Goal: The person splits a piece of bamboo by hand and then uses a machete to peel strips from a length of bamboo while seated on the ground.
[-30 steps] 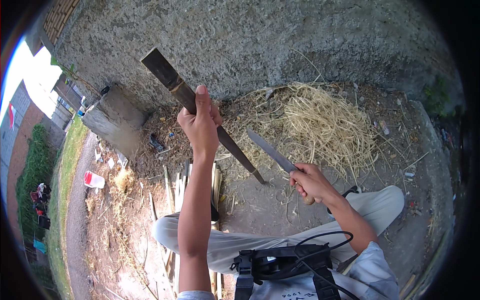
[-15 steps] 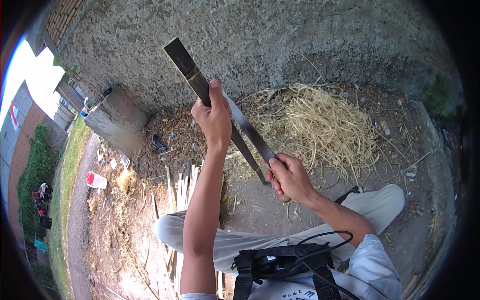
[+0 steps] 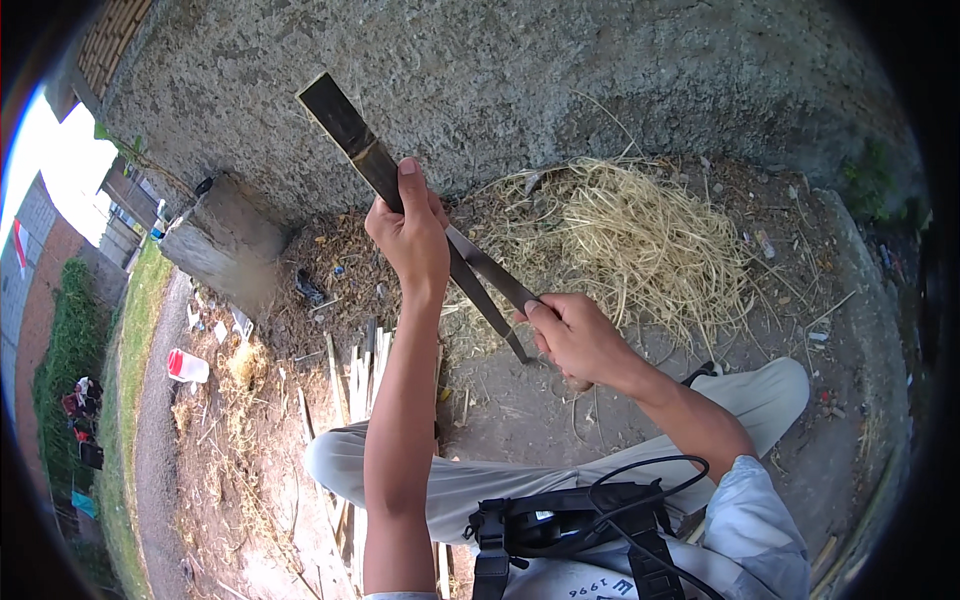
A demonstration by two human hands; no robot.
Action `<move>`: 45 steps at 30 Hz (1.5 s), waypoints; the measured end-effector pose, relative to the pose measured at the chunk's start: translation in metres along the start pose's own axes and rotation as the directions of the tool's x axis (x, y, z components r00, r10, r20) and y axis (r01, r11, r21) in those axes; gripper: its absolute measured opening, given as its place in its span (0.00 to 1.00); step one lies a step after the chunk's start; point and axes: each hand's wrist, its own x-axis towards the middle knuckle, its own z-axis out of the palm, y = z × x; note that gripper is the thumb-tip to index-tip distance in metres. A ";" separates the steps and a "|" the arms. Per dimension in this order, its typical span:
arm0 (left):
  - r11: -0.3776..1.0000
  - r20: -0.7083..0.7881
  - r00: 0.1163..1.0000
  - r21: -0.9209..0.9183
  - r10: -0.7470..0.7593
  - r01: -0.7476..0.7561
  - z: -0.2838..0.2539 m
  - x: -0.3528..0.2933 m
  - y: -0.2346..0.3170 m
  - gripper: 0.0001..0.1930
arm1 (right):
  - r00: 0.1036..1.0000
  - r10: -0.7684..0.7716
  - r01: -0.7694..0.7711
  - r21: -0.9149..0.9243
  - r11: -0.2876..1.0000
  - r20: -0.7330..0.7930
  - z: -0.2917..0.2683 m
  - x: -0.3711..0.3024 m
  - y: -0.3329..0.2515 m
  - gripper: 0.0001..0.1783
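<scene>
Right hand (image 3: pixel 567 338) grips knife (image 3: pixel 497 276), apart a second ago, now angled in beside bamboo strip (image 3: pixel 378 170) clasped by left hand (image 3: pixel 410 242); seemingly working position, contact unclear.

Left hand (image 3: pixel 410 238): wrapped round a dark strip (image 3: pixel 377 174), upper end toward eleven o'clock, lower toward five
Right hand (image 3: pixel 572 340): grips a long knife (image 3: pixel 498 277), blade pointing between ten and eleven, overlapping the strip near the left hand
Straw heap (image 3: pixel 655 250): two o'clock, near the rough wall (image 3: pixel 500 90)
Pale slats (image 3: pixel 380 355): eight o'clock
</scene>
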 end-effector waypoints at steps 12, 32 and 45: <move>0.999 -0.030 0.999 -0.046 0.019 -0.020 -0.014 0.005 0.001 0.19 | 0.987 0.127 -0.152 0.306 0.940 0.099 0.008 0.003 -0.009 0.17; 0.999 -0.066 0.998 -0.053 -0.007 0.003 -0.020 0.005 0.004 0.19 | 0.998 0.043 -0.052 0.245 0.968 0.043 0.008 0.011 -0.020 0.17; 0.996 -0.027 1.000 -0.090 -0.005 0.003 -0.024 0.006 0.000 0.19 | 0.998 -0.066 0.065 0.094 0.993 0.010 0.013 0.012 -0.029 0.16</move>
